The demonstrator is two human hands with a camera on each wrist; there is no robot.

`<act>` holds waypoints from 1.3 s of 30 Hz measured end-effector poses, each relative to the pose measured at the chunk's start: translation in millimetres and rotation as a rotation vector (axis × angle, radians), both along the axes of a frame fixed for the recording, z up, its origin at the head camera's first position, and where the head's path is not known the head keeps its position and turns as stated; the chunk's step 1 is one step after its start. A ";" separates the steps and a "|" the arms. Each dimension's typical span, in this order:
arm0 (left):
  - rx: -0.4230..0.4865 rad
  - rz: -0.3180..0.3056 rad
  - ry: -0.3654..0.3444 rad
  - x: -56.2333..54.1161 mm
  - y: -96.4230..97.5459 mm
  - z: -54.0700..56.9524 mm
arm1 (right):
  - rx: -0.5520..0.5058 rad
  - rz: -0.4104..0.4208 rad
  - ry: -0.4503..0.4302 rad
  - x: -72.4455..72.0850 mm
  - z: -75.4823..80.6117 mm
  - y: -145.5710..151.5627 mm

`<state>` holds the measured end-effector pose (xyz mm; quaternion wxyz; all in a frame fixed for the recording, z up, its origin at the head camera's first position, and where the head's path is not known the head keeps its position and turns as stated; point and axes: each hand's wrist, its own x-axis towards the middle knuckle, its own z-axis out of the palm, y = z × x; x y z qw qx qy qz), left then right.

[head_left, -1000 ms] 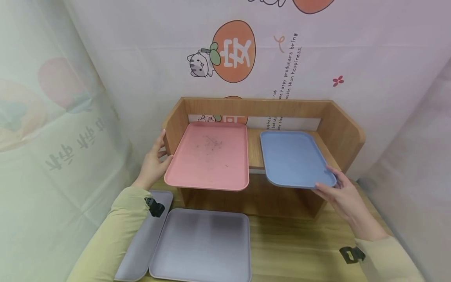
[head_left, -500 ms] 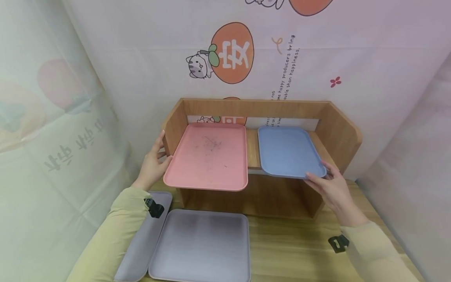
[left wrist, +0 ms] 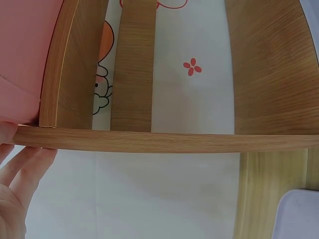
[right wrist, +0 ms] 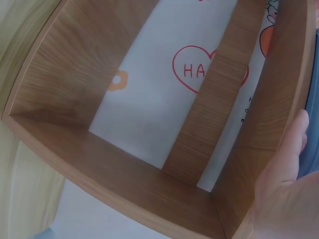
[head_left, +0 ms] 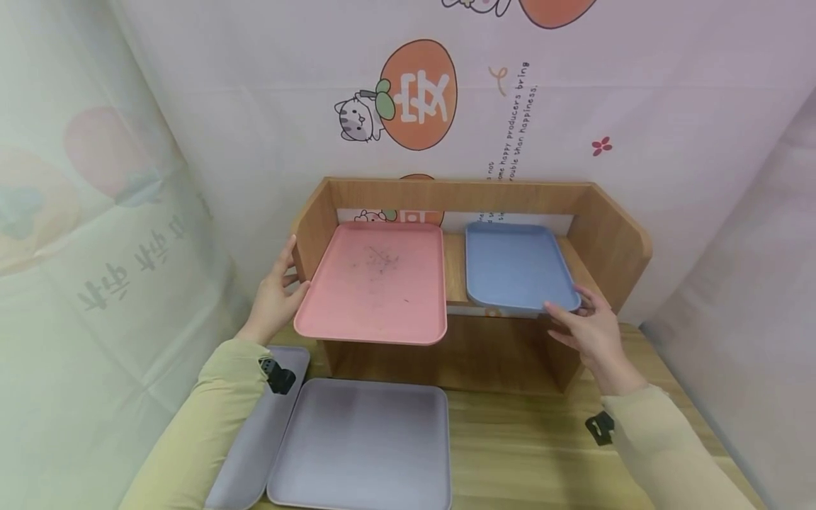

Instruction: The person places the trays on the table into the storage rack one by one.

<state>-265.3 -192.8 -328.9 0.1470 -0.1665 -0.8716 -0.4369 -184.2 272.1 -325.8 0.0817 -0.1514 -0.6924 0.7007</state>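
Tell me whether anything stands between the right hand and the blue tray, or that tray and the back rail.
Nothing visible does. The right hand grips the blue tray at its near right corner, and nothing shows between its far edge and the back rail. The pink tray lies apart, to the left.

one pink tray (head_left: pixel 376 287), one blue tray (head_left: pixel 519 265), two grey trays (head_left: pixel 362 443), one wooden shelf (head_left: pixel 455 268), two hands (head_left: pixel 270 301)

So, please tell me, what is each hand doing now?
Left hand: closed, gripping the shelf side panel.
Right hand: closed, holding the blue tray by its near corner.
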 end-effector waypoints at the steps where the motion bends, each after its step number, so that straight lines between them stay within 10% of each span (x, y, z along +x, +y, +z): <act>1: -0.002 0.002 0.000 0.1 0.1 0.2 | 0.019 -0.005 -0.005 -0.8 -0.4 -0.2; 13: 0.008 0.007 -0.005 2.5 2.9 1.6 | 0.119 -0.022 -0.009 -3.3 -4.3 1.4; 31: 0.006 0.015 -0.008 3.7 4.7 1.7 | -0.012 0.168 0.206 18.0 -21.0 18.9; 39: 0.010 0.018 -0.016 3.7 6.5 3.4 | -0.053 0.204 0.162 30.8 -43.3 17.9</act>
